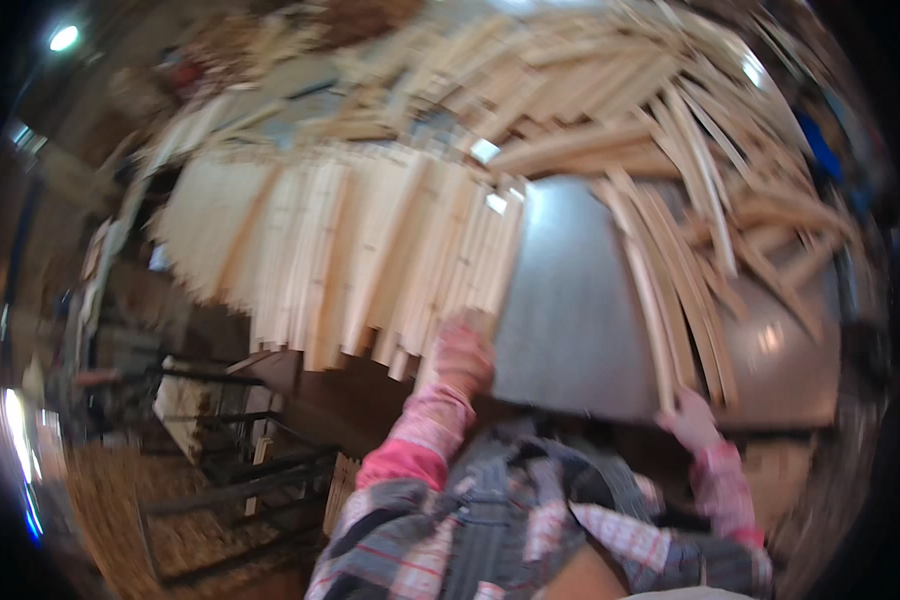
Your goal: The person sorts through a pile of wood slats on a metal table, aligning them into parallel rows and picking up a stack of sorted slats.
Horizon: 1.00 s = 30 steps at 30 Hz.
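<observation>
- Your left hand [460,355] grips the near end of a slat [470,290] at the edge of the neat stack [340,260], left of the bare metal table [570,300].
- Your right hand [692,420] closes loosely around a slat end in the loose pile [690,240]; the blur hides how firmly.
- Judging by this, the sorting is roughly halfway: many loose slats remain on the right.

Both forearms rise from the lower edge in pink cuffs. The left hand [460,355], gloved in pink, reaches forward with fingers curled. The right hand [692,420] sits lower, out to the side, its fingers blurred.
</observation>
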### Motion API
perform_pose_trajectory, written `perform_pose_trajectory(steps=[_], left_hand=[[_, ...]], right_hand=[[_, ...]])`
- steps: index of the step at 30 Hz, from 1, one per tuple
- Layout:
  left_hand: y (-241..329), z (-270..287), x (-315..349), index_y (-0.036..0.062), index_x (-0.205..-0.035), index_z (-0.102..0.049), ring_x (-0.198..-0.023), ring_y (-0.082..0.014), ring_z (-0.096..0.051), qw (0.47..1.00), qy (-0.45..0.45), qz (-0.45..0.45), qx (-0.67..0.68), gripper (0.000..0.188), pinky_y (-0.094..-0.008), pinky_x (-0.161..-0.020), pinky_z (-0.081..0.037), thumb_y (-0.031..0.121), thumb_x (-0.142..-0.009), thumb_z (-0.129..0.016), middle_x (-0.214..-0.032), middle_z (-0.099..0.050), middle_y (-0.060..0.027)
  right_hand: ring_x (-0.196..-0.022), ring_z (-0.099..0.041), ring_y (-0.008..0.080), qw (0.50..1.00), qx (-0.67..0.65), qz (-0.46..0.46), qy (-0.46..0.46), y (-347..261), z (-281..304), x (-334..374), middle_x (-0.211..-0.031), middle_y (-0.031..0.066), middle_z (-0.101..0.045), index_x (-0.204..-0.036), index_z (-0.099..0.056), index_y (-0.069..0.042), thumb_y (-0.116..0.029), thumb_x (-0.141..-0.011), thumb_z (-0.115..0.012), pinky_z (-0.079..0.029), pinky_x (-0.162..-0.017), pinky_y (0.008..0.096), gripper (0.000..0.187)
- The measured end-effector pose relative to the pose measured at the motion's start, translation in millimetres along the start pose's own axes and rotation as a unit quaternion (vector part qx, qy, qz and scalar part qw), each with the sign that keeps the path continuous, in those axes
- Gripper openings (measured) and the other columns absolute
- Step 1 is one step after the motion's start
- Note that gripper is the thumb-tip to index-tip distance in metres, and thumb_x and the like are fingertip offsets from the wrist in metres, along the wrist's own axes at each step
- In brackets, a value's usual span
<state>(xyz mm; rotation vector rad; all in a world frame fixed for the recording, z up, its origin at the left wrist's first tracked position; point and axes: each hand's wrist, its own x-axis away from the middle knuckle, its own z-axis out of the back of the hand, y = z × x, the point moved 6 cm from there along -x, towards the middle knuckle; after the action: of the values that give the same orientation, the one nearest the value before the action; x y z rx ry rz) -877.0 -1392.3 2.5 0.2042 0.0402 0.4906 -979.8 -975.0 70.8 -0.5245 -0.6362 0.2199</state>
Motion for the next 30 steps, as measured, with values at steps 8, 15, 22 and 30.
perform_pose_trajectory(steps=[8,15,22,30], left_hand=[[82,30,-30,0.0039,-0.148,-0.038,-0.141,-0.0399,-0.034,0.996,-0.038,-0.079,0.026,0.082,-0.0483,-0.119,-0.024,0.037,-0.081,-0.071,-0.151,-0.039,-0.0197],[37,-1,-23,0.0081,-0.148,-0.041,-0.141,-0.0395,-0.032,0.997,-0.056,-0.019,-0.043,0.078,-0.0482,-0.119,-0.022,0.029,-0.079,-0.071,-0.154,-0.036,-0.0171],[40,7,-23,0.0108,-0.146,-0.043,-0.142,-0.0393,-0.032,0.999,-0.039,-0.016,-0.018,0.076,-0.0487,-0.119,-0.023,0.025,-0.078,-0.074,-0.154,-0.036,-0.0157],[38,4,-24,0.0114,-0.147,-0.044,-0.142,-0.0372,-0.033,0.999,-0.039,-0.018,-0.019,0.077,-0.0466,-0.119,-0.024,0.027,-0.078,-0.073,-0.152,-0.039,-0.0165]], right_hand=[[-0.103,-0.067,0.0384,0.958,0.035,0.092,-0.270,-149,-206,-43,-0.108,0.0244,-0.068,-0.114,-0.062,-0.003,-0.038,-0.081,-0.071,-0.052,-0.088,0.0475,0.049],[-0.100,-0.066,0.0390,0.989,0.086,-0.081,0.089,-62,-13,-75,-0.103,0.0241,-0.067,-0.110,-0.065,0.001,-0.024,-0.082,-0.063,-0.055,-0.083,0.0463,0.038],[-0.114,-0.063,0.0343,0.955,0.116,-0.252,0.103,147,100,-58,-0.121,0.0209,-0.066,-0.128,-0.062,-0.006,-0.030,-0.067,-0.080,-0.049,-0.098,0.0424,0.068],[-0.103,-0.067,0.0291,0.966,-0.076,-0.205,0.134,141,81,-59,-0.108,0.0143,-0.071,-0.118,-0.067,-0.005,-0.031,-0.069,-0.081,-0.050,-0.094,0.0398,0.057]])
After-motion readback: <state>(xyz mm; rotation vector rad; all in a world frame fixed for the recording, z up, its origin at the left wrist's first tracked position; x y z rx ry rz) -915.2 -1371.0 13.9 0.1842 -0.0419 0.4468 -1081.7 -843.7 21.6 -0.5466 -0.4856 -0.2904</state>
